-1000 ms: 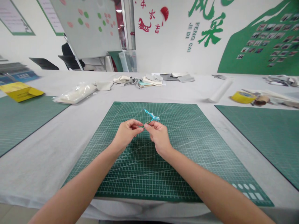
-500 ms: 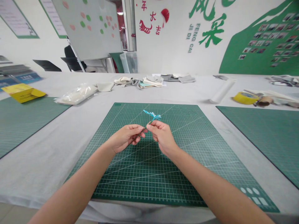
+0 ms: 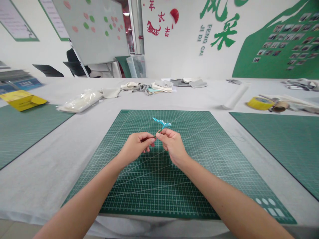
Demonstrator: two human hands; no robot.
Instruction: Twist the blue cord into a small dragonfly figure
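Above the middle of a green cutting mat (image 3: 199,186), both my hands pinch a thin dark green stem (image 3: 158,132). Blue-and-white ribbon-like strips (image 3: 162,123) spread from its upper end, like a small flower. My right hand (image 3: 172,144) is closed on the stem just below the blue strips. My left hand (image 3: 138,145) is closed on it lower down, thumb and fingers almost touching the right fingertips. The lower part of the stem is hidden behind my left hand.
More cutting mats lie left (image 3: 30,132) and right (image 3: 279,142). A plastic-wrapped packet (image 3: 81,101), a yellow folder (image 3: 23,100), fabric scraps (image 3: 161,86), a white roll (image 3: 236,96) and yellow tape (image 3: 260,103) sit around on the white tablecloth (image 3: 99,127).
My left hand has turned over the stem, its fingers curling further in, so the lower stem no longer shows. My right hand and the blue strips stay nearly where they were.
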